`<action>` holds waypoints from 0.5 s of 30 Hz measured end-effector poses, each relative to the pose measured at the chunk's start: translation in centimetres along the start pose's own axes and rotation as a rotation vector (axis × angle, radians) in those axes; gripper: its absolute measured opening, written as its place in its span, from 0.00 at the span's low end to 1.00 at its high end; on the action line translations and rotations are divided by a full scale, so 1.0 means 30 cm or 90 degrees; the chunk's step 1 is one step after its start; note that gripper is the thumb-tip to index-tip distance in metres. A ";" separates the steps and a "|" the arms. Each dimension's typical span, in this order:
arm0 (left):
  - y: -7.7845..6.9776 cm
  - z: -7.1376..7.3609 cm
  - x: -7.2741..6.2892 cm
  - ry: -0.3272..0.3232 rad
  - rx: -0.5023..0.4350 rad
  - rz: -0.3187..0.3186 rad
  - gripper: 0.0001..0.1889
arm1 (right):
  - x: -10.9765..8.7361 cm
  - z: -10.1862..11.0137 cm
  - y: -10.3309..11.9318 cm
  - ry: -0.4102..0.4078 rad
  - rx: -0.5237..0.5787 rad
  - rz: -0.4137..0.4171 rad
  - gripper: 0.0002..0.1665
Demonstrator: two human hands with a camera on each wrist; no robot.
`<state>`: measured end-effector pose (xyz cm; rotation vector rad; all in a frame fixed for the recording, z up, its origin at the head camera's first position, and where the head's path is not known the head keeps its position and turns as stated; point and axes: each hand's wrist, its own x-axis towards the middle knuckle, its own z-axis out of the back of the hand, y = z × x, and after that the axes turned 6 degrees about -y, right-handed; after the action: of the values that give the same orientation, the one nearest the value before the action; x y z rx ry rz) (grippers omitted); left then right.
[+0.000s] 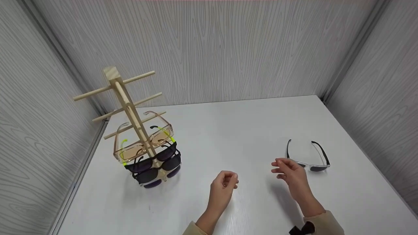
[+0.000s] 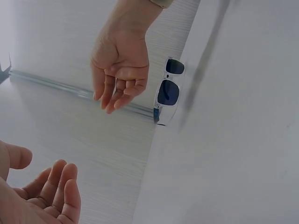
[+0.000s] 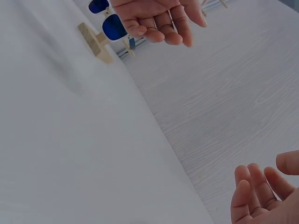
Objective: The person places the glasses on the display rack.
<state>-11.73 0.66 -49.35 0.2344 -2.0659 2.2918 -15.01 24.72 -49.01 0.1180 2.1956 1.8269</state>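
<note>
My left hand point(image 1: 223, 189) hovers over the middle of the white table, fingers loosely bent and holding nothing. To its right, my right hand point(image 1: 295, 179) is also raised with relaxed fingers and nothing in its grasp. Just beyond the right hand, sunglasses with a clear front, dark lenses and dark temples point(image 1: 318, 168) lie with their arms unfolded; the hand covers part of them in the head view. In the left wrist view, these clear-framed sunglasses point(image 2: 168, 92) appear beside the right hand point(image 2: 122, 60). The right wrist view shows both hands empty, the left hand point(image 3: 156, 18) at the top.
At left stands a wooden display rack point(image 1: 112, 74) with bare upper rods. Lower down it carries beige-tinted glasses point(image 1: 132, 152), black sunglasses with yellow-green temples point(image 1: 140, 166), another black pair point(image 1: 147, 176) and a purple-lensed pair point(image 1: 152, 184). Wood-grain panels point(image 1: 209, 49) enclose the table's back and sides.
</note>
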 end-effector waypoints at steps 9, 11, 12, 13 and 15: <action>0.022 -0.080 0.005 0.022 -0.012 -0.027 0.08 | 0.000 0.099 0.006 -0.034 -0.007 -0.004 0.22; 0.025 -0.092 0.005 0.031 -0.014 -0.030 0.07 | -0.002 0.116 0.003 -0.041 -0.006 -0.006 0.22; 0.027 -0.097 0.005 0.035 -0.014 -0.030 0.07 | -0.004 0.123 0.001 -0.044 -0.007 -0.008 0.21; 0.030 -0.102 0.006 0.039 -0.013 -0.029 0.07 | -0.005 0.129 -0.002 -0.047 -0.008 -0.012 0.21; 0.034 -0.111 0.006 0.045 -0.010 -0.024 0.07 | -0.007 0.139 -0.009 -0.051 -0.016 -0.018 0.22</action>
<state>-12.30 3.84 -50.65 0.1881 -2.0277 2.2281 -13.65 28.58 -49.88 0.1526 2.1083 1.8029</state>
